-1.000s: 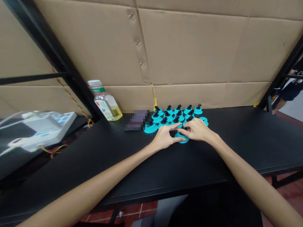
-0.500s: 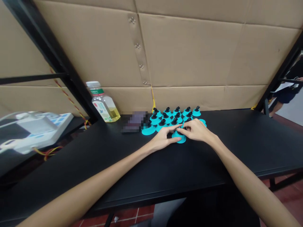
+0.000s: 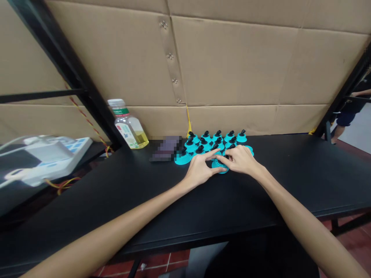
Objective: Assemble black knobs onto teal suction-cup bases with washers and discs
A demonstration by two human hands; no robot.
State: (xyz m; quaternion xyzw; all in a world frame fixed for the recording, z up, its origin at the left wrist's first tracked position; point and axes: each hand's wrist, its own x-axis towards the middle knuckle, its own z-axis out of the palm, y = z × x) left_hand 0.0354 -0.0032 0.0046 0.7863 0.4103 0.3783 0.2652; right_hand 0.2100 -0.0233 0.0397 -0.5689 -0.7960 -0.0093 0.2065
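A turquoise, cup-shaped piece with a flared rim (image 3: 216, 163), like a suction cup, stands on the black tabletop between my hands. My left hand (image 3: 198, 170) steadies it, thumb along the near rim and fingers reaching round the far side. Above it, my right hand (image 3: 242, 159) is closed with bent fingers at the cup's black top, which is mostly hidden. Just behind both hands stand several matching turquoise cups (image 3: 190, 145) in rows, each with a tilted black knob on top. My right hand partly covers those nearest to it.
Left of the cups lies a dark, blurred flat object (image 3: 166, 148). A bottle of yellow liquid (image 3: 131, 129) stands beside it. White power strips with cables (image 3: 58, 162) are at far left. A cardboard wall (image 3: 232, 65) closes the back. Another person's legs (image 3: 344, 119) show at right.
My left index finger has lifted and spread a little from the cup. My right hand stays at its top. The view has shifted slightly, and the person at right has moved.
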